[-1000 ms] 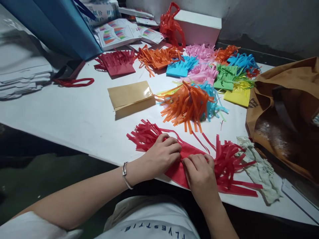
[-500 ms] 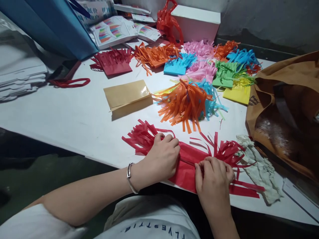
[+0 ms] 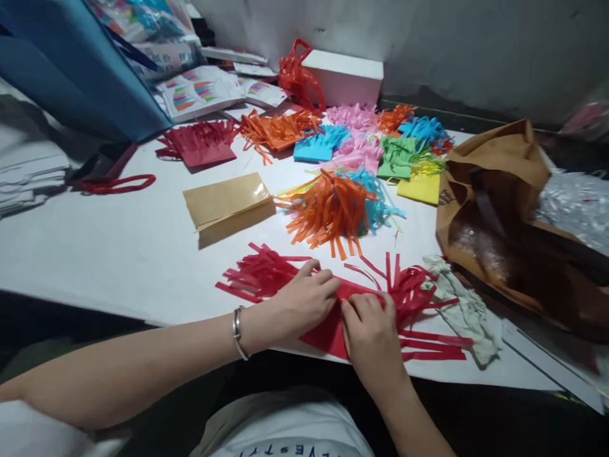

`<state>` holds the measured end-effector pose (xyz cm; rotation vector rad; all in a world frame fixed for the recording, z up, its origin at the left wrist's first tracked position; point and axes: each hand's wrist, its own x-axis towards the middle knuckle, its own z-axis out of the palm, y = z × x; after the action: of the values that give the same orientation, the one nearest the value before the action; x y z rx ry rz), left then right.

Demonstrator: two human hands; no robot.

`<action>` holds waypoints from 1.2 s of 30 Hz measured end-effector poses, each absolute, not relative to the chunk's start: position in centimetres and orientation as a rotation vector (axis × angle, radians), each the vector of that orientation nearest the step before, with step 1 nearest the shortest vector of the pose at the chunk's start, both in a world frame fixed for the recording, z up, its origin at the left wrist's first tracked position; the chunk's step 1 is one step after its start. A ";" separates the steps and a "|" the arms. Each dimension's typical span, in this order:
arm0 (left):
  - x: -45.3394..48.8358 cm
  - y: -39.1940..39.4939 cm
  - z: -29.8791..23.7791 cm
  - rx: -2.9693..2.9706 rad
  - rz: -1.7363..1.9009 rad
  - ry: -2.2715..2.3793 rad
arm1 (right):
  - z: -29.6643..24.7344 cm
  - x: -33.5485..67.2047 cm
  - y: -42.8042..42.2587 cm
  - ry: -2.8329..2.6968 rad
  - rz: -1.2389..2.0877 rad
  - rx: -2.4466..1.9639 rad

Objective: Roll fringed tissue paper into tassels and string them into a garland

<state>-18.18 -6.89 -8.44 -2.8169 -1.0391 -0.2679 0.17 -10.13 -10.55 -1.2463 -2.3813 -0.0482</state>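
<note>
A sheet of red tissue paper (image 3: pixel 329 339), cut into fringe at both ends, lies along the front edge of the table. My left hand (image 3: pixel 311 299) is curled onto its middle, fingers closed on the folded upper part. Right beside it, my right hand (image 3: pixel 371 330) has its fingers bent and pinched on the same fold. Loose strips spread out past both hands, and the fingertips partly hide the fold. Just beyond lies an orange fringed paper tassel (image 3: pixel 333 206), over blue and yellow strips.
A tan paper packet (image 3: pixel 228 200) lies left of the tassel. Folded fringed papers, such as a dark red one (image 3: pixel 204 146) and a yellow one (image 3: pixel 419 187), line the back. A brown bag (image 3: pixel 495 216) and a crumpled pale cloth (image 3: pixel 464 311) are at right, a blue bag (image 3: pixel 90 70) at far left.
My right hand has slid left along the red tissue paper, close against my left hand. My left hand stays on the fold. The camera view has shifted, showing more at the right.
</note>
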 end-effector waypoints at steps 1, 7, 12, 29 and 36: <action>-18.3 -6.7 -8.2 -2.843 -0.260 -1.050 | -10.6 0.0 -9.9 -2.397 -0.089 -1.231; -19.2 -7.4 -9.0 -2.878 -0.514 -1.115 | -11.0 -0.3 -9.1 -2.411 -0.197 -1.200; -19.0 -6.9 -9.1 -2.909 -0.441 -1.171 | -11.2 -0.1 -9.0 -2.354 -0.168 -1.253; -18.9 -6.3 -9.3 -2.824 -0.262 -1.385 | -10.7 0.8 -9.9 -2.237 0.046 -1.579; -18.8 -5.4 -9.2 -2.864 -0.288 -1.222 | -10.4 -0.1 -9.8 -2.135 0.054 -1.703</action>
<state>-18.79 -5.41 -9.18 -2.8639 -1.2223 -0.2881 -0.14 -9.80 -10.38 -1.7031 -2.1346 0.0538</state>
